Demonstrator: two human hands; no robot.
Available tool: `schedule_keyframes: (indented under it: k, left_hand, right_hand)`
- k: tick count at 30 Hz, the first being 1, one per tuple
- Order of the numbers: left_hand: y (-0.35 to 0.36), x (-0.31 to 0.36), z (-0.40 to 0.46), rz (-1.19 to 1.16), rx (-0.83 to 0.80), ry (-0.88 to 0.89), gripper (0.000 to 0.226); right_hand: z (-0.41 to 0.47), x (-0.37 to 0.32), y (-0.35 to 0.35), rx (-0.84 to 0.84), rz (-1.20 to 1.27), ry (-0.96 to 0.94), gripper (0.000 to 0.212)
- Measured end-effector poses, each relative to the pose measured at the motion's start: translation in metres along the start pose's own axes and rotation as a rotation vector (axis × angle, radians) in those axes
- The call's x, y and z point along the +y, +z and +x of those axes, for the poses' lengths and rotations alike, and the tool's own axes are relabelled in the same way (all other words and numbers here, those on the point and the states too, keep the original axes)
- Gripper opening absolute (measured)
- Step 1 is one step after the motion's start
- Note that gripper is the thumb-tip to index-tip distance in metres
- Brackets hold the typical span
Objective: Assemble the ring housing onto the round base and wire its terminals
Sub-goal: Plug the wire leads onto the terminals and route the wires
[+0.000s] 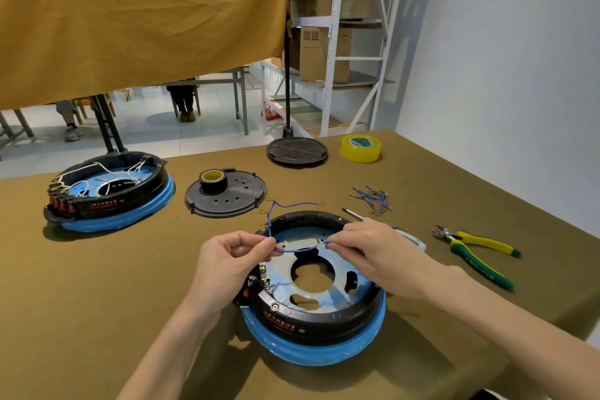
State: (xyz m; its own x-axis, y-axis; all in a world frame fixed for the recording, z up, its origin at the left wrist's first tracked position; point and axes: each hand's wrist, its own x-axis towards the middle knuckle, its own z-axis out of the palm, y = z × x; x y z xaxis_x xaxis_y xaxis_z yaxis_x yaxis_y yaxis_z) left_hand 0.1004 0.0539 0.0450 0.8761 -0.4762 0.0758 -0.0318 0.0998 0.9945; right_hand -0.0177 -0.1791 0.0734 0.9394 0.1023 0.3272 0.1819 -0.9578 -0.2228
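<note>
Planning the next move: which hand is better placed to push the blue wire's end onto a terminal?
Probably the right hand: it pinches the blue wire by its end above the plate's tab; the left hand grips mid-wire.

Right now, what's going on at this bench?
A person is wiring the near ring housing, which sits on its blue-rimmed base. The left hand and right hand each pinch one blue wire stretched over the housing's opening. Spare blue wires and pliers lie to the right; a second unit, already holding white wires, sits far left.
</note>
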Motion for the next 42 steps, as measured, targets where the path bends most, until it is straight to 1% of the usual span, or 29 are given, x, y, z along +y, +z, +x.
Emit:
schedule_keyframes:
  k: [2,5,9,12,14,17,19,20,22,24,26,28,30,32,35,38,40,42]
  left_hand:
    - [0.0,0.0,0.0,0.0,-0.005,0.002,0.018]
    - [-0.001,0.0,0.0,-0.003,0.003,0.02,0.014]
    - [-0.001,-0.005,0.002,0.028,0.04,0.046,0.01]
    - [0.004,-0.006,0.001,0.027,0.042,0.077,0.017]
    - [0.007,-0.008,0.0,0.016,0.052,0.098,0.02]
    - [0.008,-0.01,-0.001,0.01,0.071,0.123,0.018]
    - [0.008,-0.011,-0.001,0.008,0.082,0.131,0.014]
    - [0.007,-0.011,-0.001,0.005,0.087,0.13,0.013]
    - [0.006,-0.01,0.0,0.004,0.097,0.125,0.01]
    - [0.005,-0.011,0.001,0.007,0.104,0.113,0.009]
    - [0.006,-0.011,0.0,0.01,0.108,0.103,0.008]
    - [0.006,-0.011,0.0,0.008,0.112,0.095,0.009]
    - [0.005,-0.012,0.001,0.009,0.117,0.081,0.012]
    - [0.005,-0.013,0.001,0.012,0.117,0.067,0.016]
    - [0.006,-0.012,0.001,-0.013,0.137,0.084,0.024]
    - [0.004,-0.01,0.003,-0.072,0.176,0.095,0.024]
    - [0.002,-0.011,0.004,-0.093,0.177,0.083,0.02]
    - [0.001,-0.011,0.004,-0.095,0.167,0.074,0.019]
  right_hand:
    - [0.003,0.002,0.003,-0.003,0.061,0.047,0.04]
    - [0.005,0.003,0.005,-0.005,0.065,0.052,0.035]
    - [0.0,0.001,0.006,0.003,-0.08,-0.022,0.03]
    - [-0.006,0.002,0.003,0.089,-0.161,-0.05,0.021]
    - [-0.008,0.003,0.002,0.103,-0.224,-0.064,0.019]
    - [-0.012,0.002,0.002,0.061,-0.262,-0.077,0.033]
    - [-0.016,0.003,0.001,0.097,-0.233,-0.046,0.038]
    - [-0.017,0.005,-0.002,0.122,-0.203,0.004,0.041]
    - [-0.019,0.01,-0.008,0.139,-0.142,0.149,0.044]
    - [-0.018,0.018,-0.013,0.108,-0.033,0.288,0.04]
    - [-0.016,0.024,-0.016,0.051,0.147,0.387,0.028]
    - [-0.013,0.026,-0.016,0.05,0.353,0.451,0.017]
    - [-0.009,0.029,-0.018,0.098,0.555,0.532,0.017]
    - [-0.006,0.032,-0.022,0.087,0.753,0.616,0.019]
    - [-0.004,0.037,-0.026,-0.014,0.958,0.625,0.023]
    - [-0.004,0.04,-0.03,-0.118,1.153,0.617,0.016]
    - [-0.004,0.042,-0.034,-0.198,1.237,0.601,0.012]
    - [-0.002,0.045,-0.036,-0.26,1.271,0.586,0.013]
